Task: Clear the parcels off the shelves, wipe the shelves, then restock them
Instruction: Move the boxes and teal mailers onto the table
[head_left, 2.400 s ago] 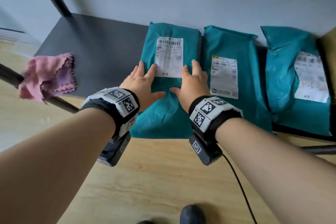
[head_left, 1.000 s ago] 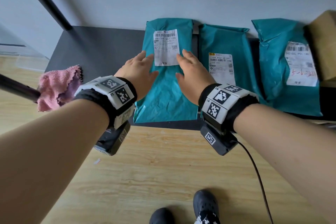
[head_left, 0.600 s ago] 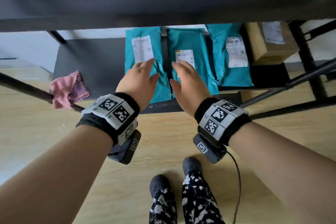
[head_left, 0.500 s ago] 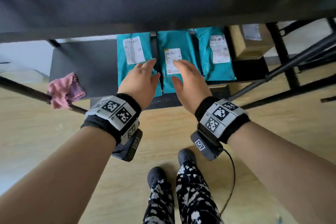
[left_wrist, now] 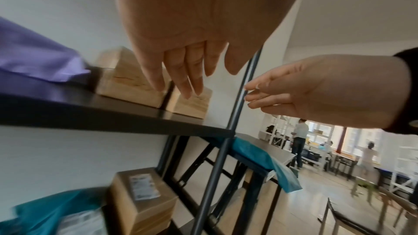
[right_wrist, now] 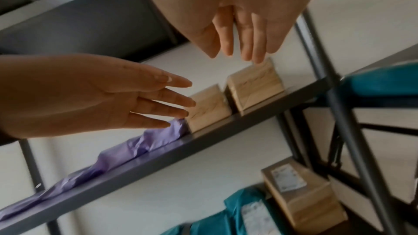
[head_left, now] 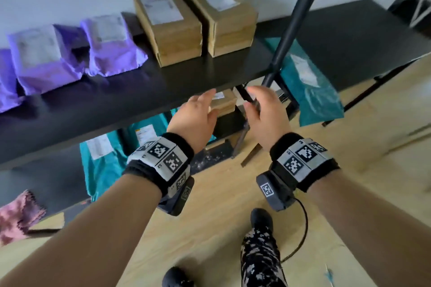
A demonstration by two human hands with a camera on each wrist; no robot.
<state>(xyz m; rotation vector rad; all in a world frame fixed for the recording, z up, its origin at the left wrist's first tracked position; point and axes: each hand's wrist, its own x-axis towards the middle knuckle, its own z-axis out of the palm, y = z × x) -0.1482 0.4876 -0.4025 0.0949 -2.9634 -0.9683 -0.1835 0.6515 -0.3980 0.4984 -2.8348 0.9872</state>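
Note:
My left hand (head_left: pixel 196 114) and right hand (head_left: pixel 265 112) hover side by side in front of the middle shelf's (head_left: pixel 116 105) front edge, fingers straight, holding nothing. On that black shelf stand two cardboard boxes (head_left: pixel 170 28) and, to their left, purple mailer bags (head_left: pixel 112 46). Below, the lower shelf holds teal parcels (head_left: pixel 102 158) with white labels and another cardboard box (head_left: pixel 224 102) behind my hands. In the left wrist view my left hand (left_wrist: pixel 185 71) points at the boxes (left_wrist: pixel 133 81). The right wrist view shows my right hand (right_wrist: pixel 237 33) above them, and my left hand (right_wrist: pixel 135 101) empty.
A dark upright post (head_left: pixel 293 18) of the rack stands just right of my right hand. One teal parcel (head_left: pixel 310 91) lies on a black table (head_left: pixel 361 37) at the right. A pink cloth (head_left: pixel 16 216) hangs at the lower shelf's left front. Wooden floor lies below.
Both hands have lifted off the teal parcel on the lower shelf and risen to the middle shelf. My view has swung up and right to the boxes and purple bags.

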